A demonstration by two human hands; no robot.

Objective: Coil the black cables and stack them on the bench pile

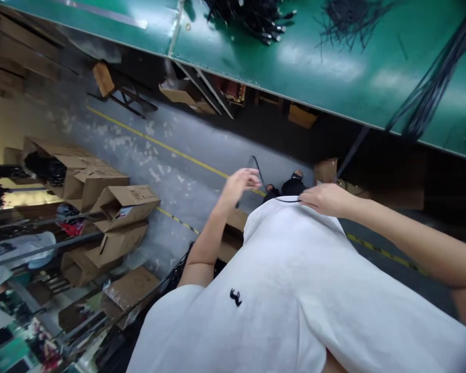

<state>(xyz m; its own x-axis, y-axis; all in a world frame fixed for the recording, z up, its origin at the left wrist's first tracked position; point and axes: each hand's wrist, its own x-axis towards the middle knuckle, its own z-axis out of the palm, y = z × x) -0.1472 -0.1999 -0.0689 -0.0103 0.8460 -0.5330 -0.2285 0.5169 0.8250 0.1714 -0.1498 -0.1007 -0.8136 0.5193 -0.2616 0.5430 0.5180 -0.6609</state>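
My left hand (242, 181) is raised in front of my body, its fingers bent and slightly blurred. A thin black cable (258, 167) curves past its fingertips, which appear to pinch it. Close to my waist, my right hand (321, 199) has its fingers closed on a thin black cable at the hem of my white shirt (295, 269). From there the cable runs left, toward my left hand; whether it is all one piece is unclear.
Ahead stands a green worktable (334, 88) bearing a bundle of black cables with metal plugs (270, 31), a pile of short black pieces (347, 18) and long black cables (431, 88) over its edge. Cardboard boxes (128, 202) and a stool (103, 79) are at left.
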